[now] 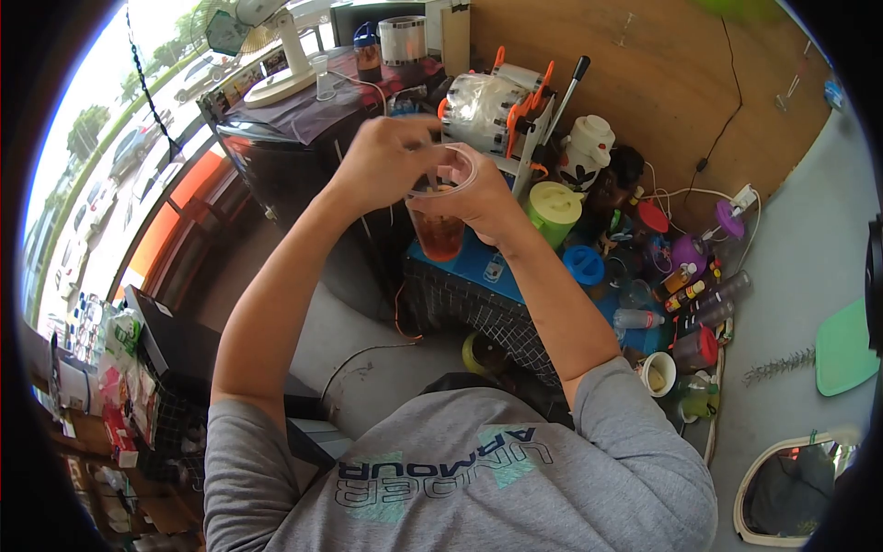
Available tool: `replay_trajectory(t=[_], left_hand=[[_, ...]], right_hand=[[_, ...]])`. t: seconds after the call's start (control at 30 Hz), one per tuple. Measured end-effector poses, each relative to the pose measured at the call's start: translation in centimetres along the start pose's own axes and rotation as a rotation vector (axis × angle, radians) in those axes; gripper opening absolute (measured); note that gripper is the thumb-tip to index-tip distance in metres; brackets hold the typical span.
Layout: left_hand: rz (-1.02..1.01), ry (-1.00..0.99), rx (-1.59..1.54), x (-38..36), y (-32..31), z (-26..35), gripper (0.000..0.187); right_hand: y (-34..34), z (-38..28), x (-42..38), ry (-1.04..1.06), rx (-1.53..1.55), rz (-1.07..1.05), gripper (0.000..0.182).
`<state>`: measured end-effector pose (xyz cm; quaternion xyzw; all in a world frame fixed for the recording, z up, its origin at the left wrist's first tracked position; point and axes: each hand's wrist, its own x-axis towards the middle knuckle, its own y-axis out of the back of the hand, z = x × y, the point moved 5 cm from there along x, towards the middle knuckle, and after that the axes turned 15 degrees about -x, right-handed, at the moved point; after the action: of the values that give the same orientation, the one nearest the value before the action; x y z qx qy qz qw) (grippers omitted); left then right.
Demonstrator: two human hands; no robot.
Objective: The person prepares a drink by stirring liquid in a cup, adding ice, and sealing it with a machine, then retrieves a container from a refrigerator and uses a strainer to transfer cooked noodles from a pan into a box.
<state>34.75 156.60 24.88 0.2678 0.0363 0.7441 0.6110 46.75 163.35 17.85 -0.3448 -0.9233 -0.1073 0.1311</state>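
Note:
A clear plastic cup (pixel 441 237) with a reddish-brown drink stands over the front edge of the blue counter. My right hand (pixel 486 201) is wrapped around its upper part from the right. Over the open rim, my left hand (pixel 382 167) has its fingers curled together, the tips reaching to the mouth of the cup. I cannot tell what those fingers pinch. Just behind the hands is a cup sealing machine (pixel 492 110) with a film roll, orange parts and a long lever. A lime-green lidded pitcher (pixel 555 207) sits right of my right hand.
Bottles, jars and a blue lid (pixel 583 265) crowd the counter's right side, along with a white flask (pixel 587 147). At back left, a fan (pixel 276 69) and a film roll (pixel 402 40) stand on a dark cabinet. A cable (pixel 368 350) lies on the floor.

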Motion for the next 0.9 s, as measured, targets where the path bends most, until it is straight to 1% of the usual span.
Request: replay_trajectory(t=[0.03, 0.07, 0.1, 0.13, 0.2, 0.23, 0.27, 0.33, 0.37, 0.4, 0.47, 0.5, 0.53, 0.6, 0.63, 0.67, 0.73, 0.77, 0.8, 0.87, 0.9], left_hand=[[-0.005, 0.001, -0.004, 0.3, 0.1, -0.7, 0.022], [0.07, -0.191, 0.196, 0.5, 0.6, -0.8, 0.022], [0.143, -0.387, 0.393, 0.4, 0.5, 0.3, 0.021], [0.132, -0.39, 0.384, 0.5, 0.0, 0.5, 0.021], [0.037, -0.024, 0.003, 0.5, -1.1, -0.7, 0.021], [0.135, -0.192, 0.184, 1.2, -0.7, -1.0, 0.021], [0.126, -0.191, 0.175, 1.3, -1.0, -1.1, 0.021], [-0.181, -0.15, 0.202, 1.4, -3.2, -1.3, 0.021], [-0.12, -0.147, 0.057, 1.5, -3.5, -1.8, 0.021], [-0.127, -0.148, 0.049, 1.9, -4.0, -2.5, 0.021], [0.222, -0.546, 0.443, 2.0, -3.6, -1.7, 0.022], [-0.111, -0.314, 0.317, 2.5, -5.0, -1.7, 0.022], [-0.124, -0.32, 0.31, 2.8, -5.8, -1.5, 0.022], [-0.022, -0.199, 0.137, 3.7, -6.8, -1.5, 0.024], [0.111, -0.441, 0.274, 3.7, -7.1, -0.3, 0.024], [0.095, -0.457, 0.266, 3.9, -7.8, 0.3, 0.024], [-0.307, -0.213, 0.002, 4.6, -11.3, 0.8, 0.025], [-0.123, -0.373, 0.007, 5.5, -11.8, 0.4, 0.023], [-0.035, -0.393, 0.105, 5.8, -12.0, 2.1, 0.021], [-0.215, -0.338, 0.201, 6.4, -14.4, 3.6, 0.021], [-0.238, -0.358, 0.195, 6.7, -15.7, 4.0, 0.021]], right_hand=[[0.1, 0.2, 0.0, -0.005, -0.002, 0.005, 0.086], [0.2, 0.4, -0.1, 0.002, -0.033, 0.026, 0.085], [0.4, 0.4, -0.3, 0.008, -0.066, 0.051, 0.084], [0.7, 0.4, -0.4, 0.002, -0.07, 0.064, 0.084], [0.8, 0.4, -0.8, -0.041, -0.003, 0.036, 0.084], [0.9, 0.9, -0.9, -0.051, -0.006, 0.042, 0.084], [1.2, 1.4, -0.9, -0.049, -0.031, 0.062, 0.084], [2.1, 2.2, -1.2, -0.052, -0.063, 0.095, 0.084], [2.5, 2.5, -1.6, -0.072, -0.067, 0.098, 0.081], [2.9, 2.8, -1.8, -0.09, -0.07, 0.098, 0.078], [3.8, 3.0, -2.4, -0.094, -0.065, 0.137, 0.081], [4.4, 3.1, -2.8, -0.092, -0.056, 0.168, 0.084], [5.0, 3.2, -3.2, -0.095, -0.058, 0.183, 0.084], [6.3, 2.9, -4.0, -0.088, -0.028, 0.22, 0.085], [6.9, 2.4, -4.5, -0.085, -0.031, 0.238, 0.085], [7.5, 1.7, -5.2, -0.075, -0.016, 0.248, 0.084], [9.4, 0.9, -6.4, -0.062, -0.019, 0.288, 0.084], [10.6, 1.0, -7.0, -0.058, -0.068, 0.302, 0.083], [11.6, 0.9, -7.5, -0.054, -0.115, 0.318, 0.083], [13.7, -0.3, -9.0, -0.031, -0.123, 0.371, 0.082], [14.6, -0.8, -9.7, -0.022, -0.087, 0.361, 0.082]])
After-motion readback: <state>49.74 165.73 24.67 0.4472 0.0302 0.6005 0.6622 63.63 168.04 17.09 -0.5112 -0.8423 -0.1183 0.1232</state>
